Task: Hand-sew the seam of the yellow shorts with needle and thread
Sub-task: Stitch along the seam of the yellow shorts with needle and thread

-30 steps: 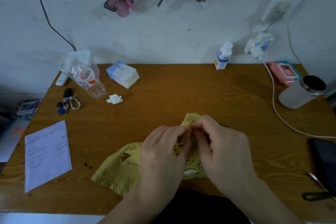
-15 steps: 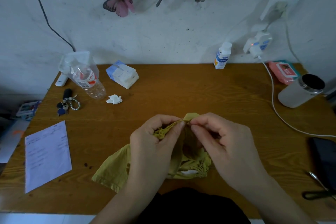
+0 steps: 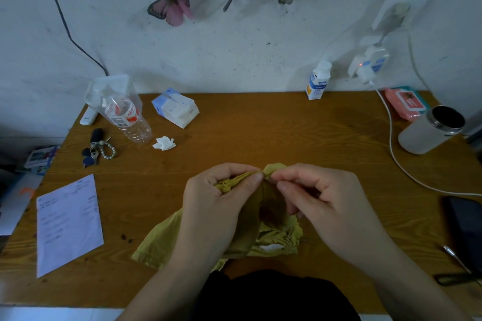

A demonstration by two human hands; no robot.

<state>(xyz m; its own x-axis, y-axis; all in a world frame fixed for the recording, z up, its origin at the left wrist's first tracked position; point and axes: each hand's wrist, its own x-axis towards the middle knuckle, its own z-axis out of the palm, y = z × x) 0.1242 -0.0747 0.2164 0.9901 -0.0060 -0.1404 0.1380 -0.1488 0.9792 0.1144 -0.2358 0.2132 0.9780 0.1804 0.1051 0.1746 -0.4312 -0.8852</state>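
Here, the yellow shorts [image 3: 161, 245] lie crumpled on the worktop [image 3: 260, 133], directly in front of the person. Part of the cloth is lifted off the surface between both hands.

The left hand [image 3: 216, 206] has its grip clamped on a bunched fold of the shorts, with thumb and forefinger pressed onto the raised ridge of fabric. The right hand [image 3: 331, 203] meets it at that ridge. Its grip is pinched together on the cloth edge between thumb and forefinger, and the other fingers curl beneath. Whether a needle or thread sits in either pinch cannot be told.

A sheet of paper [image 3: 67, 224] lies flat to the left of the shorts. Beyond the shorts and to the left are a bunch of keys [image 3: 95, 148], a crumpled tissue [image 3: 163, 143], a clear plastic bottle [image 3: 127, 117] and a tissue pack [image 3: 176, 108]. Beyond the shorts and to the right are a small white bottle [image 3: 318, 81], a pink pack [image 3: 404, 103], a white tumbler [image 3: 430, 130] and a white cable [image 3: 391, 143]. A dark phone [image 3: 464, 224] lies to the right of the shorts.
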